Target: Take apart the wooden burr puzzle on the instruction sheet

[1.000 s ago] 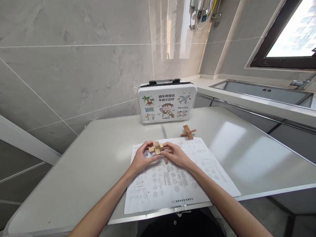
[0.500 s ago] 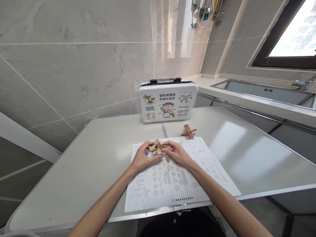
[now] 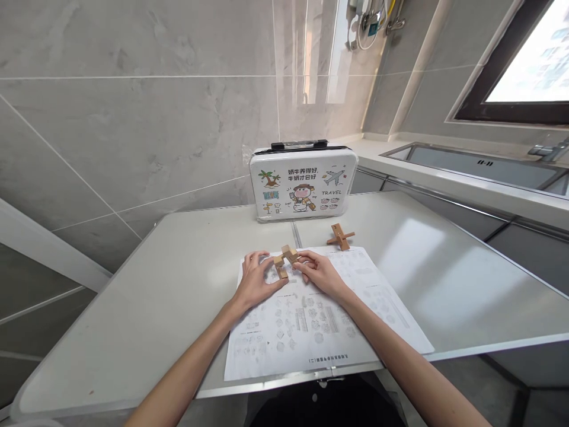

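Note:
Light wooden burr puzzle pieces are between my hands, above a printed sheet. My left hand is closed in a wide pinch, thumb and fingers on the left wooden puzzle piece. On the other side, the fingertips of my right hand grip the right wooden puzzle piece. A gap shows between the lower parts of the two pieces; whether they still touch near the top I cannot tell. Fingers hide part of both.
A darker assembled wooden cross puzzle sits at the sheet's far edge. Behind it a white printed case stands against the tiled wall. The folding table has a centre seam. A sink is at the right.
The compact wooden cross between my hands has opened up. Its right part has shifted up and to the right with my right hand, and the left part has tilted.

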Action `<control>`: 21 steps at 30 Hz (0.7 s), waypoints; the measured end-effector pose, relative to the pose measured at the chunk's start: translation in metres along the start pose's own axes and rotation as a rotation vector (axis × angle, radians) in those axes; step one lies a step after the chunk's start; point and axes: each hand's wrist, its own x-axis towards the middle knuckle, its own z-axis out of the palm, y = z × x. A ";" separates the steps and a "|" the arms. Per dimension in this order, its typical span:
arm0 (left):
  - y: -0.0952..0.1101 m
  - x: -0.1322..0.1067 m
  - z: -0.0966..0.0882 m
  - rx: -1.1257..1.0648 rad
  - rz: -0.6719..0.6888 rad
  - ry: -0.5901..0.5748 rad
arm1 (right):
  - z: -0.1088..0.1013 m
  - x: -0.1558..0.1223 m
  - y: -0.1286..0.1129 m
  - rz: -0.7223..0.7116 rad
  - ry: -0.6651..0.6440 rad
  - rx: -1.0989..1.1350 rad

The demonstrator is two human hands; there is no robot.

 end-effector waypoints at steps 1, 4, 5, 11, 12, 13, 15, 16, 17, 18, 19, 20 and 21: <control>-0.001 0.000 0.000 0.001 -0.004 -0.015 | 0.000 0.000 0.000 0.003 0.005 -0.003; 0.000 0.000 0.000 -0.018 -0.022 -0.032 | 0.000 0.001 0.001 0.006 0.015 -0.011; 0.002 0.000 0.000 -0.034 -0.024 -0.022 | 0.000 0.001 0.001 0.006 0.017 -0.013; 0.015 0.003 -0.007 -0.116 0.063 0.104 | 0.000 0.001 0.004 0.010 0.018 -0.016; 0.016 0.003 -0.008 -0.121 0.084 0.115 | 0.000 0.001 0.004 0.011 0.013 -0.018; 0.017 0.004 -0.009 -0.125 0.102 0.122 | 0.000 0.001 0.004 0.012 0.003 -0.022; 0.016 0.004 -0.009 -0.131 0.122 0.137 | 0.000 0.000 0.003 0.016 -0.031 -0.035; 0.016 0.005 -0.009 -0.133 0.121 0.145 | 0.000 0.000 0.002 0.018 -0.052 -0.043; 0.015 0.005 -0.008 -0.134 0.114 0.152 | 0.000 -0.001 0.001 0.019 -0.074 -0.050; 0.014 0.005 -0.008 -0.135 0.103 0.159 | 0.000 -0.001 0.001 0.020 -0.092 -0.056; 0.014 0.005 -0.008 -0.135 0.091 0.164 | 0.000 -0.001 0.001 0.017 -0.103 -0.061; 0.013 0.005 -0.007 -0.135 0.080 0.167 | -0.001 -0.002 0.001 0.013 -0.108 -0.066; 0.013 0.005 -0.007 -0.138 0.073 0.171 | -0.002 -0.002 0.001 0.008 -0.110 -0.073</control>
